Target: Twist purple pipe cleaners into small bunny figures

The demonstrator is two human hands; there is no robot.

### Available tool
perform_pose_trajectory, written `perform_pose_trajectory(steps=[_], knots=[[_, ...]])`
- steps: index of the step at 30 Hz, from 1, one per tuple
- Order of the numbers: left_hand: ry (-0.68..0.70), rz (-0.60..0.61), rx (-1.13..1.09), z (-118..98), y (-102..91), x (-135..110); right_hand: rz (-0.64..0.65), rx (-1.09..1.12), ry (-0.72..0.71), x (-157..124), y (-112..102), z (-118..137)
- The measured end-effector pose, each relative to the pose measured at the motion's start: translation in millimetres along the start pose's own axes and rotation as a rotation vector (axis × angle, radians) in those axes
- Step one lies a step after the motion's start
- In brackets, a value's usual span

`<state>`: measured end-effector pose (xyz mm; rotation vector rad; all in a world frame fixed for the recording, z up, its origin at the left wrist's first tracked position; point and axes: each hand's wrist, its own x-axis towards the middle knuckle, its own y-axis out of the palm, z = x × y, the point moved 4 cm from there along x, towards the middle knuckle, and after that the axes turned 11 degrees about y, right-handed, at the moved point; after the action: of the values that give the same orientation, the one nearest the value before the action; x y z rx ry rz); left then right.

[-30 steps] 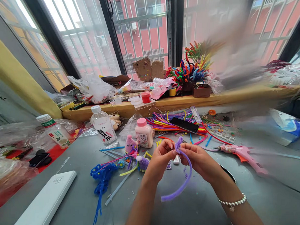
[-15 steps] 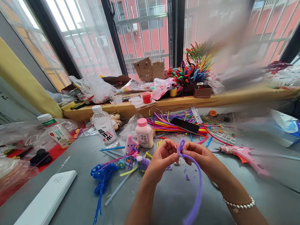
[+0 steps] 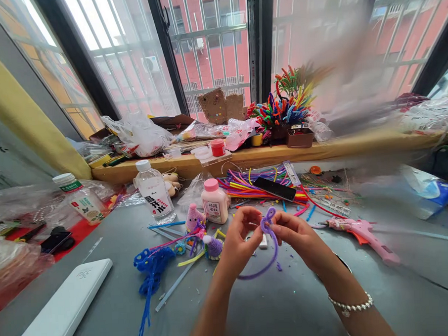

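Tabletop (image 3: 308, 313): grey, stretched beneath both hands, with a cluttered window sill (image 3: 260, 154) along its far side.
Chenille stem bundle (image 3: 243, 184): many-coloured, far and about the middle, a black phone (image 3: 275, 189) lying on it.
Glue gun (image 3: 358, 230): pink, lay on the right, nozzle pointing left.
Water bottle (image 3: 155, 195): clear, white-capped, stood on the far left.
Left hand (image 3: 243, 234): its grip pinched a purple chenille stem (image 3: 276, 250) between thumb and fingers.
Right hand (image 3: 295, 229): its grip pinched the same stem from the right, fingertips just beside the left hand's.
Purple stem's place: held above the tabletop, between the hands.
Free length: curved down and left toward the left wrist, plain and uncoiled; judged the part left unworked.
Purple cone figure (image 3: 213, 246): coiled, white-tipped, just left of the left hand.
Looped end (image 3: 266, 224): a small loop above a coil, seemingly shaped already; whether it was fastened could not be told.
Scraps (image 3: 279, 266): purple, on the near side of the hands.
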<state>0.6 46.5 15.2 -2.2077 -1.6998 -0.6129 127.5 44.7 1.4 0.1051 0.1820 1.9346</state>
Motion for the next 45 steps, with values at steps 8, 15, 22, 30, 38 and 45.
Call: perform_pose_trajectory(steps=[8,15,22,30,38,45], knots=[[-0.053,0.110,0.117,-1.6,-1.7,0.2,-0.027,-0.010,-0.015,-0.5,-1.4,2.6],[0.131,-0.012,0.358,0.7,-6.3,2.0,0.006,-0.020,-0.015,0.1,2.2,2.7],[-0.025,0.002,0.039,11.3,-0.1,1.6,0.019,0.003,-0.023,-1.7,-3.3,4.2],[-0.140,-0.146,-0.107,21.3,6.7,-4.2,0.025,-0.031,0.004,-1.2,-1.4,2.7],[0.127,-0.100,0.362,7.6,-8.8,1.8,0.006,-0.029,-0.036,-0.4,-9.4,2.5],[-0.034,-0.182,-0.016,15.2,-1.6,-0.2,0.014,-0.033,-0.025,0.6,-12.0,-1.1]])
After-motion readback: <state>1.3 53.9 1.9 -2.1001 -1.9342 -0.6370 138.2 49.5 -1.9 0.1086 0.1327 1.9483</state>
